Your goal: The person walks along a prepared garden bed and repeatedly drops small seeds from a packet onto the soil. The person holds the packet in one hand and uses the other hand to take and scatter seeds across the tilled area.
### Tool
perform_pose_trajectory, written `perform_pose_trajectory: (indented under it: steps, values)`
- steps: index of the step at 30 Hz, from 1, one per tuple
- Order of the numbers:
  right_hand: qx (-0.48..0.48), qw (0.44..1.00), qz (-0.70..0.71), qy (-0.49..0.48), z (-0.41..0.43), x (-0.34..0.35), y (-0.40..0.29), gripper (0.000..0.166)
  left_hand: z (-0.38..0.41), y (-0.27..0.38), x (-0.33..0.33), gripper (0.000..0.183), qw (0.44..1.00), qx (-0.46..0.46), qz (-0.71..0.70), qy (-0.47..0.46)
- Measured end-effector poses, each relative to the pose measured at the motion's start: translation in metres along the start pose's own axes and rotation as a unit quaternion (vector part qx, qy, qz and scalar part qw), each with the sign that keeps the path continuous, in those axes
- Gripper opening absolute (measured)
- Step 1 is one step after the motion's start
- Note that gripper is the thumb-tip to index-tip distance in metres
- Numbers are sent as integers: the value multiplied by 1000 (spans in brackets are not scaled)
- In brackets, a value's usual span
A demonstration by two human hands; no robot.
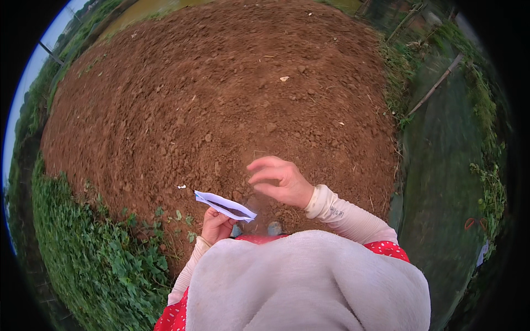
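My left hand (pixel 218 225) grips a small white paper packet (pixel 225 205) whose top gapes, showing a dark, fine-grained content inside. Up and to the right of it, my right hand (pixel 283 180) hovers over the brown soil (pixel 265 111), its fingers spread and slightly curled, with nothing seen between them. Both forearms wear pale sleeves, and the right one bears writing. A light cloth (pixel 306 285) covers my front above red clothing with white dots. The tips of my shoes (pixel 274 228) show just beyond the cloth.
Leafy green plants (pixel 107 252) border the soil on the left. Dark green netting (pixel 443 165) runs along the right, with a wooden stick (pixel 435 85) leaning there. Muddy water (pixel 145 15) lies beyond the far edge. Small pale bits (pixel 284 78) are scattered on the soil.
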State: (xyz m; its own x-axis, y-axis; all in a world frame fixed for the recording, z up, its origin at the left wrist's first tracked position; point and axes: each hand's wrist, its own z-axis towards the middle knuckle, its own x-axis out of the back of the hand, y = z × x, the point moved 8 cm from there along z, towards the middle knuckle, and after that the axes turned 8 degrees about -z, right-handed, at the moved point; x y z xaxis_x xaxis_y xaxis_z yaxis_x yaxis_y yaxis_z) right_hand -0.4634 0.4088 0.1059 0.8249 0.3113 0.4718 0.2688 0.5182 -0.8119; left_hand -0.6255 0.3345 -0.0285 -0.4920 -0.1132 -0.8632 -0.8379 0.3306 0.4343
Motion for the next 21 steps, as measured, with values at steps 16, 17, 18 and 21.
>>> perform_pose_trajectory:
  steps: [16, 17, 18, 21]
  values:
    - [138, 944, -294, -58, -25, -36, -68, 17, 10, -26, -23, 26, 997, 55, 20, -53]
    - [128, 938, -313, -82, -27, -41, -66, 17, 10, -27, -23, 27, 997, 55, 22, -56]
    - [115, 932, -326, -110, -29, -46, -63, 16, 10, -29, -23, 28, 997, 56, 24, -58]
    - [88, 914, -356, -173, -34, -56, -56, 16, 8, -33, -23, 31, 996, 65, 19, -57]
